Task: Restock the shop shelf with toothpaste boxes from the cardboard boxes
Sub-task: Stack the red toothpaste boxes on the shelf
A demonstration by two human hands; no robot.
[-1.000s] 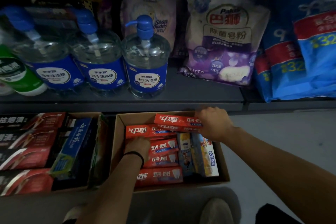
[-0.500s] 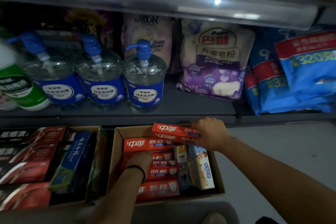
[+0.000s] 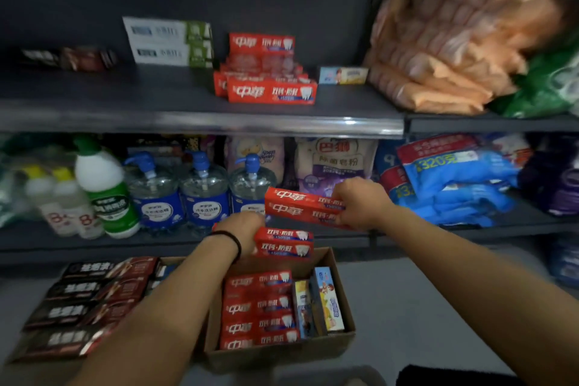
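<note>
Right hand [image 3: 360, 204] grips the right end of two red toothpaste boxes [image 3: 300, 208] stacked one on the other; fingers curled round the stack's end, hiding it, with the rest of the boxes projecting left of the fist. The pair is held in the air, roughly level, in front of the lower shelf and above the open cardboard box [image 3: 341, 338]. Left hand [image 3: 246, 230], black band on the wrist, grips the left end of a second pair of red boxes [image 3: 283, 244]; these stick out to the right of the fingers, just below the right hand's pair and just above the carton's far rim. Whether the two pairs touch cannot be told. All four boxes are long, red, with white Chinese lettering, a blue strip and a white tooth picture near the right end. More of the same red boxes lie flat in rows inside the carton, with a few small pale upright boxes [image 3: 327, 301] at its right side. On the upper shelf [image 3: 188, 122] a stack of matching red boxes [image 3: 269, 84] stands near the middle, well above both hands. A second carton of dark boxes [image 3: 84, 304] lies to the left on the floor.
</note>
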